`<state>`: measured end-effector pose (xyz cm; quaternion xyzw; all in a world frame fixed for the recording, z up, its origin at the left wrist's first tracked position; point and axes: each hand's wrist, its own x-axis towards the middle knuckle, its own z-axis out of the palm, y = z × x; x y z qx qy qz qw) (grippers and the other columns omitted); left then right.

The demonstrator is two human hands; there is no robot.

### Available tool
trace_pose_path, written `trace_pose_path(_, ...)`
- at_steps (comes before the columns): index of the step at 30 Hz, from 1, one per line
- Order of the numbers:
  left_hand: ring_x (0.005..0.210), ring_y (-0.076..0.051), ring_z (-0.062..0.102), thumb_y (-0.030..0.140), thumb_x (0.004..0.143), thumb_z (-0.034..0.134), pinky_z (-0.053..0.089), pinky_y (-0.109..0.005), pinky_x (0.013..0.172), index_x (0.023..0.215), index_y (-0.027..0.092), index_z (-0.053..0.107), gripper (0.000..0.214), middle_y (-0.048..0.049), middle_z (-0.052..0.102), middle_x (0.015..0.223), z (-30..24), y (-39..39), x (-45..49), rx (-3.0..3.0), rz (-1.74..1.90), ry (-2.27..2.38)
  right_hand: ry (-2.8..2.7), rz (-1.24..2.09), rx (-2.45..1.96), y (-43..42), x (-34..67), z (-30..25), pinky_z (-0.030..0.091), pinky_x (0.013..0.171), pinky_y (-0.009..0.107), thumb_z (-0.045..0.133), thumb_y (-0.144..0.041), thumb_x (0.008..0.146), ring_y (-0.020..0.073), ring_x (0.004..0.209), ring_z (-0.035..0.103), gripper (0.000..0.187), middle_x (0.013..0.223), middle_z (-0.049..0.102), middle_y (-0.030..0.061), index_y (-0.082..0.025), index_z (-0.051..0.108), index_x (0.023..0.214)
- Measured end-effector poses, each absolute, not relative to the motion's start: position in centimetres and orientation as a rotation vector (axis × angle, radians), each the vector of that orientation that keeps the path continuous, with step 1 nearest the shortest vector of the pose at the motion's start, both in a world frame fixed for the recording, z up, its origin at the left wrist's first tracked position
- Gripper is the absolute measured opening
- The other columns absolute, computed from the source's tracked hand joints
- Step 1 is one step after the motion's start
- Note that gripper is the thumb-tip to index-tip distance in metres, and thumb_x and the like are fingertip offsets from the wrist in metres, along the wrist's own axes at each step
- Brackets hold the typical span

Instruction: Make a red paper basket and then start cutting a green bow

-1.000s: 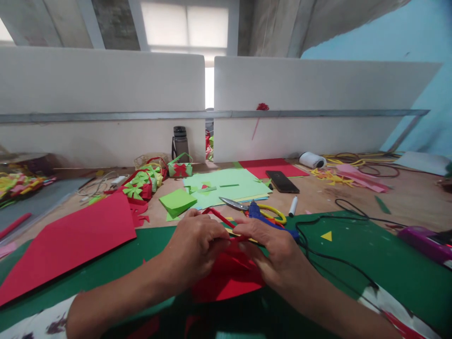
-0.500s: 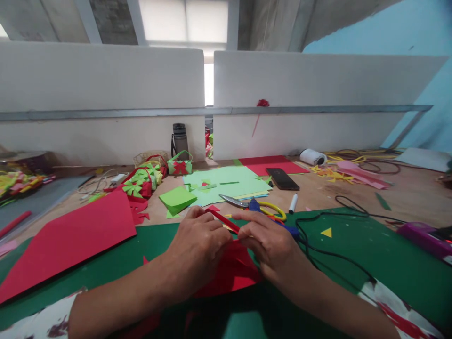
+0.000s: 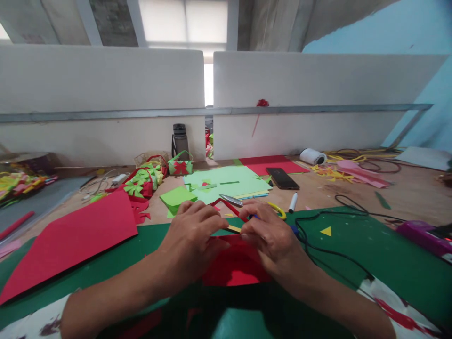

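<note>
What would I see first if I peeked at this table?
The left hand and right hand meet in the middle, both pinching a red paper over the green mat. A big red sheet lies to the left on the mat's edge. Light green sheets lie on the table behind the hands.

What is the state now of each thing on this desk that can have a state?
left hand, closed on the red paper piece.
right hand, closed on the same piece.
scissors, blades shut, lying flat.
phone, screen dark, face up.
bottle, upright, lid on.
large red sheet, lying flat, not held.
</note>
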<state>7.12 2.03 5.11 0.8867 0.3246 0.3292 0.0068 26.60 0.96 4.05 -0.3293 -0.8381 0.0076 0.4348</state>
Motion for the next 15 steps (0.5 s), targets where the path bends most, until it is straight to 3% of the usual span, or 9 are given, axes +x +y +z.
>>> trace_pose_path(5,0.087,-0.02,0.056,0.02,0.077,0.065,0.046,-0.034,0.074,0.094,0.019,0.067,0.017,-0.0064,0.057,0.09,5.1,1.9,5.1,2.379,1.149,1.129,-2.025,0.031,-0.893,1.1,26.8,4.2,0.047,0.078,0.036,0.047,-0.004,0.083,0.0214,0.097,0.055,0.02,0.096,0.054,0.0079,-0.019,0.053,0.071)
trace_pose_path(12,0.115,-0.029,0.051,0.026,0.066,0.076,0.043,-0.046,0.095,0.095,0.024,0.072,0.029,-0.0101,0.059,0.119,4.1,1.8,5.9,1.859,1.067,1.217,-2.048,-0.042,-0.906,1.1,26.4,3.6,0.042,0.093,0.047,0.048,-0.007,0.083,0.0274,0.118,0.046,0.018,0.117,0.054,0.0114,-0.02,0.056,0.074)
trace_pose_path(15,0.11,-0.027,0.056,0.019,0.068,0.073,0.046,-0.042,0.091,0.081,0.021,0.075,0.014,-0.0089,0.068,0.104,3.9,1.7,6.6,1.799,1.055,1.179,-2.065,-0.031,-0.894,1.1,26.2,3.3,0.039,0.096,0.048,0.048,-0.007,0.084,0.0272,0.121,0.044,0.018,0.121,0.052,0.0117,-0.02,0.056,0.075)
